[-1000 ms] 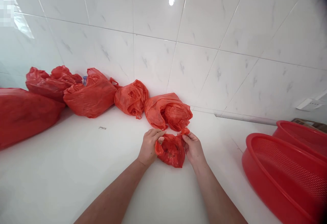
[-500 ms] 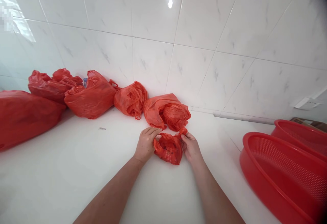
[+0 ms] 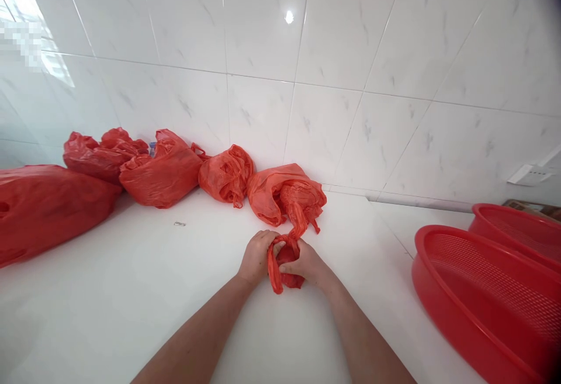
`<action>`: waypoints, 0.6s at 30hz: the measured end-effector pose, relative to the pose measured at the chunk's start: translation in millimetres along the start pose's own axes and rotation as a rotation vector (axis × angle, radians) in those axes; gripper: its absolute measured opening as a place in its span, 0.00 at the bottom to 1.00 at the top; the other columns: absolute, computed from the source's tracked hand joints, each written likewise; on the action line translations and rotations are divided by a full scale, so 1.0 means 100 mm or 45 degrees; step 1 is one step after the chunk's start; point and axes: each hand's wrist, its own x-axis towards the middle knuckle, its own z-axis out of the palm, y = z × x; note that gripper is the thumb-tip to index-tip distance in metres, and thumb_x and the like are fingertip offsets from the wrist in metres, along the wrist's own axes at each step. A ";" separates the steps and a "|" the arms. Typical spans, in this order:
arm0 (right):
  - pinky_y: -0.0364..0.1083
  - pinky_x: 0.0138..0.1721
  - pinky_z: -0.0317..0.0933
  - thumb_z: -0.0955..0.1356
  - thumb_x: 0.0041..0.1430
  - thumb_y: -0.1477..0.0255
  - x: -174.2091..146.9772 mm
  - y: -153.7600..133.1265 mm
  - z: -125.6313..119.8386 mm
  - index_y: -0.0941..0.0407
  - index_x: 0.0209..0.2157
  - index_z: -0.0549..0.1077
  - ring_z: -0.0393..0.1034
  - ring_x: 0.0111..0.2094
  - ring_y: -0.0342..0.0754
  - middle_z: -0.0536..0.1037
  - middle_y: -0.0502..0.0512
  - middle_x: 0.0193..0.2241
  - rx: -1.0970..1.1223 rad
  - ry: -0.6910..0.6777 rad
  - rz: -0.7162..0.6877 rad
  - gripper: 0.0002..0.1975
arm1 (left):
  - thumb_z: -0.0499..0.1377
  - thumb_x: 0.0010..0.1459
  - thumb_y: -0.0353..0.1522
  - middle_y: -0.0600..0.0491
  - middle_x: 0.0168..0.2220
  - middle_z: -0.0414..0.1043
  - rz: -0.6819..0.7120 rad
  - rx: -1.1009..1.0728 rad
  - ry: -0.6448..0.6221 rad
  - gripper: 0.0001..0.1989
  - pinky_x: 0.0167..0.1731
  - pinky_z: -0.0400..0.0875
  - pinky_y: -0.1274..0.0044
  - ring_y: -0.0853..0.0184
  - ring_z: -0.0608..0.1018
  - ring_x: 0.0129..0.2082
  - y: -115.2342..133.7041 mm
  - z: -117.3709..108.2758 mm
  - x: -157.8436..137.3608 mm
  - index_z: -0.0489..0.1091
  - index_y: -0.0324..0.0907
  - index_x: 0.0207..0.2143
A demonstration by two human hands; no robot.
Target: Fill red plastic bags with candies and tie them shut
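A small red plastic bag (image 3: 291,279) sits on the white table (image 3: 166,290), gathered between both hands. My left hand (image 3: 258,257) is closed round its left side, the thumb pressed in at the bag's neck. From the other side, my right hand (image 3: 308,262) grips the bag with its thumb reaching across the front. One twisted strip of the bag hangs down at the front, another rises toward the back. What is inside the bag is hidden. Just behind it rests a larger red plastic bag (image 3: 267,190), crumpled and bulging.
Several more filled red bags (image 3: 162,176) line the tiled wall (image 3: 263,103) to the left. A large red bag (image 3: 52,208) lies at the far left. Two red perforated baskets (image 3: 423,255) stand at the right. A wall socket (image 3: 528,175) is behind them.
The small bag's mouth stood open with its contents showing; now it is drawn together, with twisted ends. My right hand has moved left and inward, closer to my left hand.
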 end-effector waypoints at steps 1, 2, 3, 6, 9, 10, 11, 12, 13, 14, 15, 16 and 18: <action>0.49 0.35 0.66 0.74 0.38 0.70 0.00 0.00 0.02 0.54 0.40 0.68 0.70 0.36 0.51 0.75 0.51 0.34 -0.036 0.016 -0.007 0.23 | 0.46 0.62 0.37 0.52 0.30 0.71 -0.008 0.000 0.002 0.15 0.35 0.66 0.72 0.65 0.70 0.32 0.01 -0.01 0.00 0.67 0.41 0.30; 0.49 0.34 0.66 0.73 0.39 0.69 0.00 0.01 0.05 0.54 0.38 0.68 0.70 0.36 0.51 0.74 0.51 0.34 -0.052 0.043 -0.026 0.21 | 0.46 0.62 0.38 0.53 0.29 0.71 -0.012 0.003 -0.002 0.15 0.34 0.66 0.73 0.66 0.70 0.30 0.03 -0.01 0.00 0.66 0.42 0.28; 0.49 0.34 0.66 0.72 0.42 0.67 0.00 0.01 0.07 0.54 0.37 0.69 0.70 0.35 0.50 0.74 0.51 0.33 -0.061 0.077 -0.048 0.19 | 0.47 0.61 0.38 0.53 0.27 0.70 -0.009 0.008 -0.017 0.14 0.33 0.65 0.73 0.66 0.70 0.29 0.04 -0.02 0.00 0.65 0.42 0.27; 0.47 0.34 0.65 0.69 0.47 0.65 0.01 0.04 0.12 0.54 0.36 0.70 0.70 0.35 0.50 0.74 0.52 0.35 -0.105 0.184 -0.106 0.13 | 0.51 0.58 0.40 0.55 0.25 0.68 0.010 0.011 -0.075 0.12 0.30 0.64 0.75 0.67 0.69 0.27 0.08 -0.02 0.00 0.64 0.43 0.28; 0.46 0.35 0.64 0.66 0.50 0.68 0.04 0.08 0.14 0.55 0.33 0.71 0.69 0.36 0.48 0.73 0.53 0.38 -0.151 0.264 -0.160 0.08 | 0.53 0.56 0.41 0.56 0.25 0.67 0.008 0.020 -0.118 0.11 0.29 0.62 0.76 0.68 0.68 0.26 0.09 -0.02 0.00 0.63 0.43 0.30; 0.46 0.35 0.64 0.65 0.50 0.70 0.05 0.10 0.15 0.55 0.31 0.71 0.69 0.36 0.48 0.72 0.53 0.38 -0.151 0.281 -0.178 0.06 | 0.53 0.57 0.42 0.56 0.25 0.66 -0.003 0.035 -0.129 0.11 0.28 0.62 0.76 0.68 0.68 0.25 0.09 -0.02 0.00 0.63 0.43 0.29; 0.46 0.34 0.64 0.64 0.51 0.70 0.06 0.11 0.15 0.55 0.29 0.71 0.68 0.35 0.47 0.71 0.53 0.37 -0.150 0.295 -0.191 0.05 | 0.52 0.58 0.42 0.56 0.24 0.65 -0.015 0.054 -0.140 0.12 0.27 0.61 0.76 0.68 0.67 0.24 0.08 -0.02 0.01 0.62 0.43 0.28; 0.45 0.34 0.63 0.64 0.52 0.71 0.06 0.12 0.16 0.55 0.27 0.70 0.68 0.34 0.46 0.71 0.53 0.37 -0.149 0.307 -0.199 0.05 | 0.50 0.58 0.42 0.56 0.23 0.64 -0.024 0.075 -0.149 0.13 0.26 0.60 0.76 0.68 0.66 0.23 0.08 -0.02 0.01 0.61 0.43 0.27; 0.45 0.33 0.63 0.63 0.53 0.70 0.06 0.12 0.17 0.55 0.25 0.69 0.68 0.33 0.46 0.70 0.52 0.36 -0.147 0.317 -0.208 0.06 | 0.49 0.59 0.41 0.56 0.22 0.63 -0.028 0.096 -0.156 0.13 0.25 0.59 0.76 0.68 0.65 0.23 0.07 -0.01 0.01 0.60 0.43 0.26; 0.45 0.32 0.63 0.63 0.54 0.69 0.06 0.12 0.17 0.56 0.23 0.68 0.67 0.33 0.45 0.70 0.52 0.35 -0.145 0.320 -0.220 0.08 | 0.48 0.59 0.41 0.56 0.21 0.62 -0.026 0.113 -0.161 0.14 0.25 0.59 0.76 0.68 0.65 0.22 0.06 -0.01 0.02 0.60 0.43 0.26; 0.44 0.32 0.63 0.62 0.55 0.68 0.05 0.11 0.18 0.56 0.23 0.68 0.67 0.32 0.45 0.69 0.53 0.35 -0.145 0.316 -0.240 0.10 | 0.47 0.60 0.41 0.56 0.20 0.61 -0.022 0.128 -0.163 0.14 0.25 0.58 0.76 0.68 0.64 0.21 0.06 0.00 0.02 0.59 0.43 0.26; 0.44 0.31 0.63 0.62 0.56 0.67 0.04 0.10 0.18 0.56 0.22 0.67 0.67 0.32 0.45 0.69 0.53 0.35 -0.146 0.308 -0.266 0.12 | 0.46 0.60 0.40 0.56 0.20 0.61 -0.019 0.140 -0.164 0.14 0.25 0.58 0.76 0.68 0.64 0.21 0.05 0.00 0.02 0.59 0.43 0.26; 0.45 0.31 0.63 0.61 0.58 0.63 0.03 0.08 0.19 0.56 0.21 0.68 0.66 0.32 0.45 0.68 0.54 0.36 -0.141 0.290 -0.327 0.16 | 0.46 0.60 0.39 0.57 0.19 0.60 -0.019 0.155 -0.165 0.13 0.24 0.57 0.76 0.69 0.63 0.20 0.05 0.01 0.02 0.59 0.43 0.26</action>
